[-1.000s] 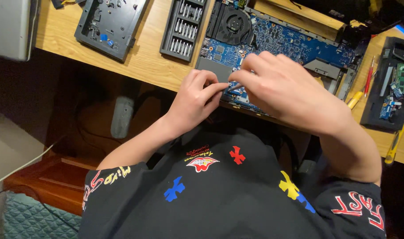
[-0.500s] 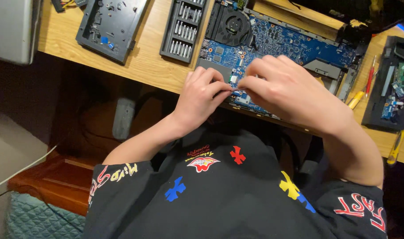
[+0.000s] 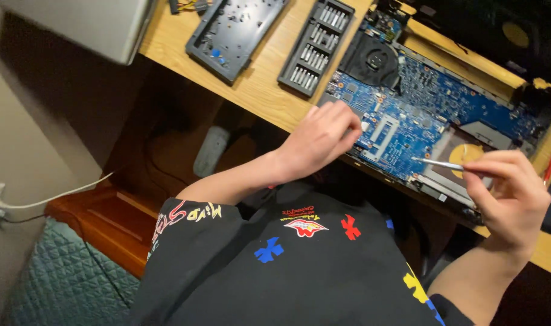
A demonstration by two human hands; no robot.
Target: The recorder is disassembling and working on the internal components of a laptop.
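An opened laptop base with an exposed blue circuit board (image 3: 408, 121) and a round black fan is laid flat at the near edge of the wooden surface (image 3: 257, 90). A thin silver metal tool (image 3: 441, 163) is held nearly level, its tip pointed over the board.

No packages, signs or lit screens. Only label-like bits: round yellow sticker (image 3: 515, 34) on the dark part top right, another yellow disc (image 3: 465, 158) on the grey plate by the board.
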